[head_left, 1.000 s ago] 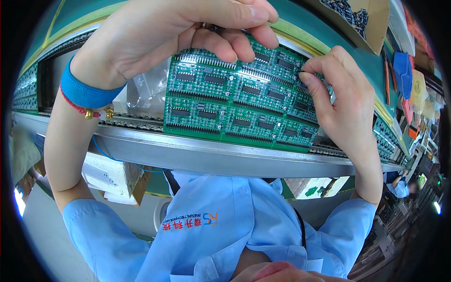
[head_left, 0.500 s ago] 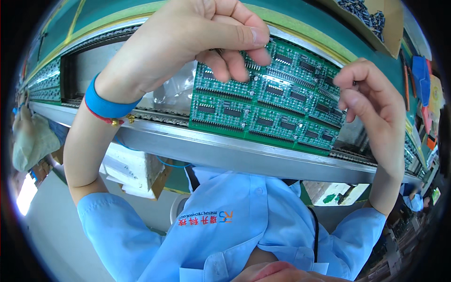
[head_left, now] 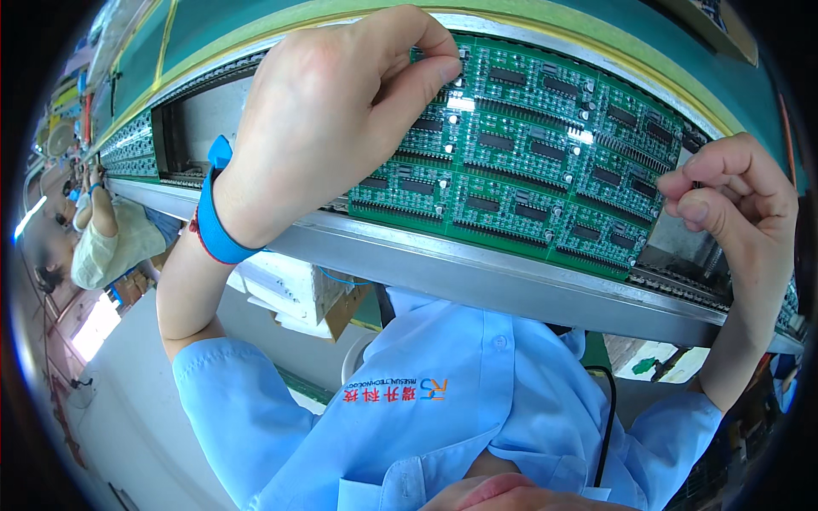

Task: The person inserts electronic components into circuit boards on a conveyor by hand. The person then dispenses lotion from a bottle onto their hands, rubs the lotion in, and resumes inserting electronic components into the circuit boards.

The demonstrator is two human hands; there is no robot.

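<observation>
A green circuit board panel [head_left: 520, 175], with rows of black chips, pin strips and small round parts, lies flat between the metal rails in front of me. My left hand [head_left: 319, 128], with a blue wrist strap [head_left: 223, 217], reaches over the panel's left part. Its thumb and index finger are pinched at the far edge of the panel; what they hold, if anything, is hidden. Beyond the panel's right edge hovers my right hand [head_left: 741, 200], thumb and fingers curled close together. A tiny dark bit shows between them, too small to name.
A metal conveyor rail [head_left: 477, 266] runs along the near side. More green boards [head_left: 128, 146] sit on the line at far left. At upper right is a cardboard box [head_left: 711, 30]. A white foam block [head_left: 294, 285] stands below the rail. Another person [head_left: 119, 234] is at far left.
My left thumb and index finger have come together in a pinch at the panel's far edge. My right hand has moved off the panel's right edge. The whole view has shifted.
</observation>
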